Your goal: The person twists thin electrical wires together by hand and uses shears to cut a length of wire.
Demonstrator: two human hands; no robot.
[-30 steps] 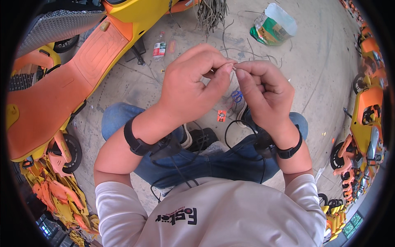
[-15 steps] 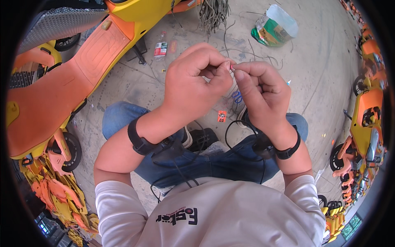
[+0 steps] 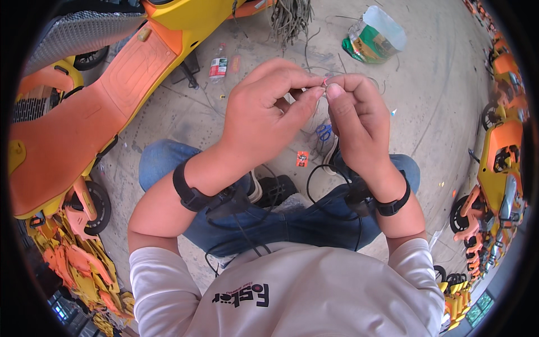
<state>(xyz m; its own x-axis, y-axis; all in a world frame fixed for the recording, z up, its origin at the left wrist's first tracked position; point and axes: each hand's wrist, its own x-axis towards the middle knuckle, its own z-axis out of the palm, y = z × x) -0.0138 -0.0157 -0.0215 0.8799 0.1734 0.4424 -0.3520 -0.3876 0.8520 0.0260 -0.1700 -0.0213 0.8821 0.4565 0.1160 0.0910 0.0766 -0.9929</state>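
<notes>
At the meeting point of both hands I see a tiny pinkish-red piece (image 3: 324, 82), too small for me to identify. The left hand (image 3: 266, 109) pinches it between thumb and index finger, and the right hand (image 3: 360, 109) pinches from the other side; I cannot tell whether the 2 sets of fingertips touch. I judge this step to be fine 2-handed fingertip work, and the next move calls for a steady pinch, small finger turns and little arm travel.

Nearer the body than the hands, blue loops (image 3: 323, 132) and an orange card (image 3: 302, 159) lie on the floor (image 3: 429, 106). Left of the left hand, the orange-and-yellow scooter (image 3: 115, 95) sets the hard edge. Beyond the hands are a bottle (image 3: 218, 66), hanging grey cords (image 3: 291, 22) and a green-and-white bag (image 3: 373, 42). I find the most open room right of the right hand, up to the scooter row (image 3: 502, 163).
</notes>
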